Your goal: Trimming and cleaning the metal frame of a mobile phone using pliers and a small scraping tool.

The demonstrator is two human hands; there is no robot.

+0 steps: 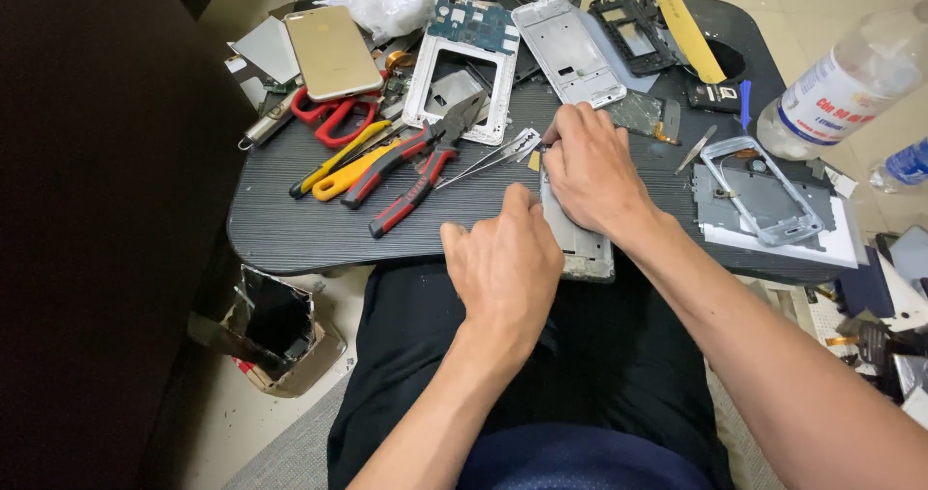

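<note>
Both hands are pressing down on a grey phone frame (580,244) lying at the near edge of the dark worktop (290,219), just above the person's lap. Left hand (505,263) is resting flat against the frame's left side, fingers curled and closed over its edge. Right hand (592,171) is covering the frame's upper end, its grip narrow, fingertips pinched at the top corner; whether a small tool is sitting between them I cannot tell.

Tweezers (488,159) are lying just beside the right fingertips, pointing toward them. Left of those, red-handled pliers (416,166), a yellow knife (338,166) and red scissors (333,118) are lying together. Behind them are sitting a gold phone (332,52), a white frame (462,89) with a blue circuit board (474,24) at its top, and a silver frame (570,50). To the right, another stripped frame (764,190) is resting on a metal plate, near a clear bottle (851,79).

Judging by this, the work looks well advanced: several phones are already stripped to their frames, while the piece in hand is in the middle of being worked on, its top corner not yet freed.
</note>
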